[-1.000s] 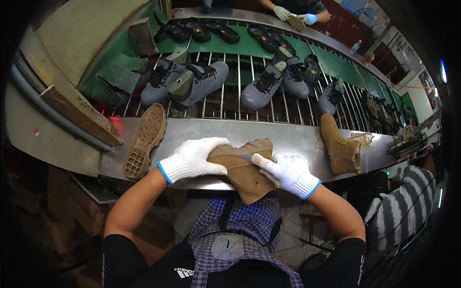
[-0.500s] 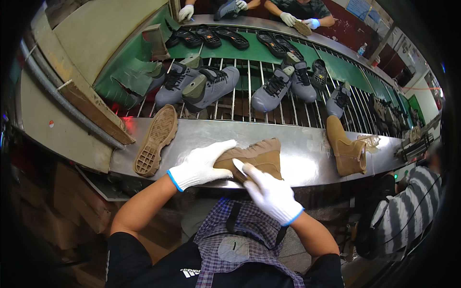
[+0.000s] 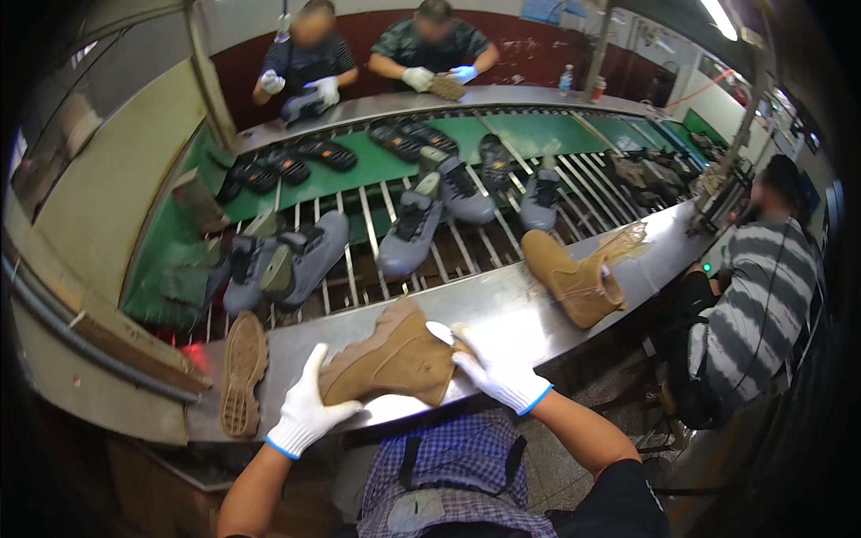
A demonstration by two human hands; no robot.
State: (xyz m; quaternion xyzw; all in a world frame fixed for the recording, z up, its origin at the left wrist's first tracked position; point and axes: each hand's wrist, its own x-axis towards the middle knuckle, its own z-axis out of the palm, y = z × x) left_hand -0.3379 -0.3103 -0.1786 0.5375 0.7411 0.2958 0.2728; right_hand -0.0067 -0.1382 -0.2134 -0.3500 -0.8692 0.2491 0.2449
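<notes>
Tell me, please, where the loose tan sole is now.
In the head view, the loose tan sole lies on the left part of the metal ledge, just left of the gloved left hand.

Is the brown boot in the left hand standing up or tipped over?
Tipped over: the brown boot shows its side, and its chunky sole faces sideways, not down.
</notes>
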